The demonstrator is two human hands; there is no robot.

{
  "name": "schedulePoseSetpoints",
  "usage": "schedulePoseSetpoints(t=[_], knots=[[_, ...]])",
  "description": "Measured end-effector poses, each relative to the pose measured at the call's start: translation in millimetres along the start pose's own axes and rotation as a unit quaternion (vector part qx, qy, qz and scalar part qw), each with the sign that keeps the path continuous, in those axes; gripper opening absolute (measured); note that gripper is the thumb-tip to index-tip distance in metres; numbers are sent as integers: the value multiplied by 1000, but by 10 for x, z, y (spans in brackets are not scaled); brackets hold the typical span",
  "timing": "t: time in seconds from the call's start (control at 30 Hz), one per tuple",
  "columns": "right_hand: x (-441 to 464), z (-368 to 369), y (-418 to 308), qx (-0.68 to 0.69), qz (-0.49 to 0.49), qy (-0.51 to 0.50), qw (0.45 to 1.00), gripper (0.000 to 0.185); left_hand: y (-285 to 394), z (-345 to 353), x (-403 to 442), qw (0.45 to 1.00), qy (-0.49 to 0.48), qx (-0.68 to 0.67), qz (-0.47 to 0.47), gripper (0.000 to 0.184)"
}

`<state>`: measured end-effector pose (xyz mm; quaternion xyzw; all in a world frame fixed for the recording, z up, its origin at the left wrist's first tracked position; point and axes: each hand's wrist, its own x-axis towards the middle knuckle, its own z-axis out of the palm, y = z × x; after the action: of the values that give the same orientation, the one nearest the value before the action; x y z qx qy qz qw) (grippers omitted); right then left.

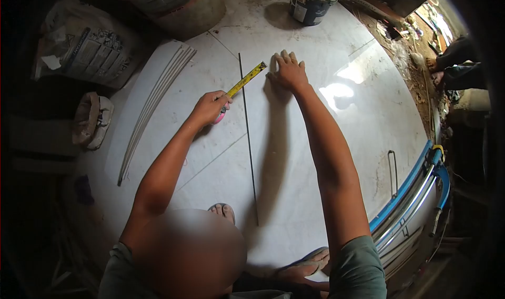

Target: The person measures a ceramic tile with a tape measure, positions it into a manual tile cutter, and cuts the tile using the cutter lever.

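My left hand [211,107] is closed around a tape measure [220,115] with a pinkish-red case. Its yellow blade [247,78] sticks out a short way toward the upper right, ending close to my right hand. With fingers spread, my right hand [291,73] is on or just above the white floor [315,157], holding nothing; whether the palm touches is unclear. Between the hands runs a long thin dark line [248,136], crossed by the blade; I cannot tell whether it is a rod or a gap between tiles.
Several thin strips [150,109] lie at left, near a printed sack [89,49] and a small open bag [93,120]. A large bucket [194,15] and a dark paint bucket [310,7] stand behind. A blue tool with metal rails [415,199] lies right. Another person's feet [434,70] show upper right.
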<state>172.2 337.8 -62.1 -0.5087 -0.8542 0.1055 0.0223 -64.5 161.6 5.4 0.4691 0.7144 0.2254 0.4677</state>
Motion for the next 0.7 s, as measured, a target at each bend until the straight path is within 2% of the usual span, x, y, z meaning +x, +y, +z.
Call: schedulePoseSetpoints(t=[0.07,0.2,0.3,0.37,0.53,0.6,0.7], knots=[[191,-20,1,-18,15,-23,999,90,-76,-20,33,1000,4,-9,8,32],[223,-156,28,-10,0,-5,1000,97,-293,-14,104,998,13,-57,-4,28],[223,-149,117,31,-33,48,998,90,-292,-24,97,998,33,-60,-13,27],[198,-222,70,25,-22,42,999,84,-198,-45,93,997,36,-52,-50,28],[2,-202,-1,22,-39,50,998,79,-172,-151,229,998,41,-32,-23,29],[-115,-231,-13,30,-47,46,997,76,-49,-205,262,998,20,-7,-51,27],[-224,-13,-64,129,3,191,973,63,-13,-217,449,998,-8,-17,-67,23]])
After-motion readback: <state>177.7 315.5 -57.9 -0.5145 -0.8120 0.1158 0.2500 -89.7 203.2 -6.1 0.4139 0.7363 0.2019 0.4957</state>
